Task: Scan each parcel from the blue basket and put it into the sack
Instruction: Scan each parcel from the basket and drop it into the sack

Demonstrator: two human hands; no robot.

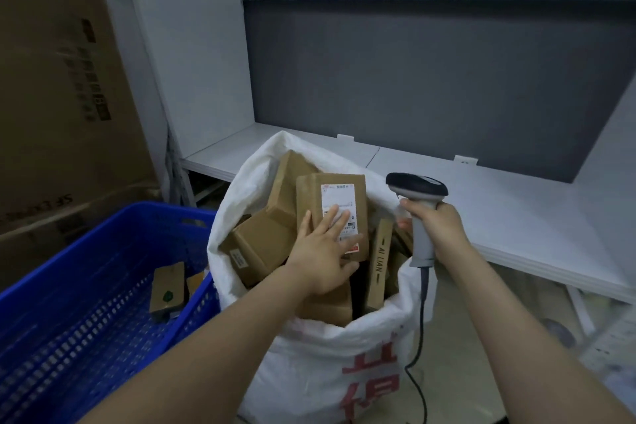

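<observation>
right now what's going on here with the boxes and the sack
A person is packing parcels into a white sack already crowded with brown boxes. Their left hand lies flat on a labelled parcel at the top of the pile, while the right hand grips a corded scanner beside it. At least one small parcel waits in the blue basket.

Big cardboard cartons stand left of a white shelf backed by a grey panel.

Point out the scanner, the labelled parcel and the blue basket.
scanner (416,185): head view, its dark top.
labelled parcel (309,194): head view, bare cardboard left of label.
blue basket (165,213): head view, its far rim.
</observation>
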